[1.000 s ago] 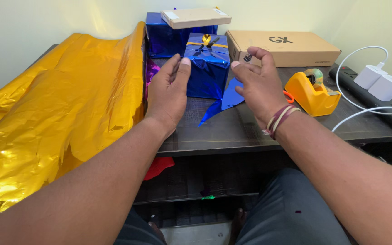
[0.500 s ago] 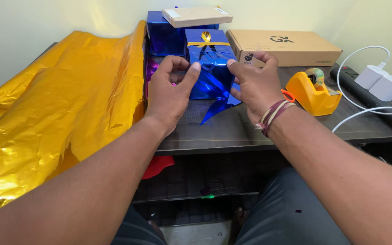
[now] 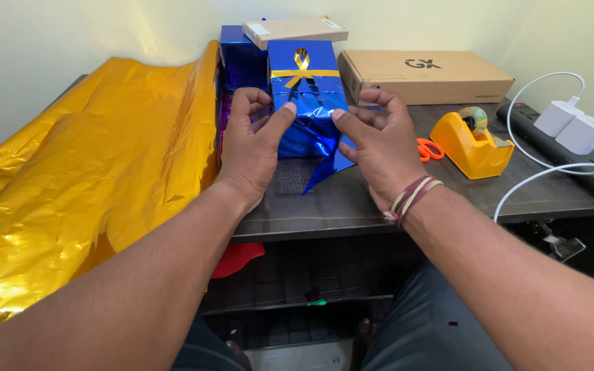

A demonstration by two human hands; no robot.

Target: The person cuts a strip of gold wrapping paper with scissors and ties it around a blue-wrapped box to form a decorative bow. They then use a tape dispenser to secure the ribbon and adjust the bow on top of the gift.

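Note:
A box wrapped in shiny blue foil (image 3: 309, 103) with a gold ribbon bow on top stands on the dark table (image 3: 352, 199). My left hand (image 3: 252, 148) grips its left side, thumb pressed on the front face. My right hand (image 3: 376, 144) grips its right side, thumb on the front too. A loose scrap of blue foil (image 3: 324, 170) sticks out below the box between my hands.
A large gold foil sheet (image 3: 84, 178) covers the table's left part. Behind stand another blue wrapped box (image 3: 242, 58) with a flat tan box (image 3: 295, 29) on it, and a brown cardboard box (image 3: 424, 72). Right: orange tape dispenser (image 3: 472, 144), orange scissors (image 3: 431, 149), white chargers (image 3: 575, 124) and cables.
Both hands went from open beside the blue box to gripping its sides. The box now shows more of its top and sits slightly nearer the back.

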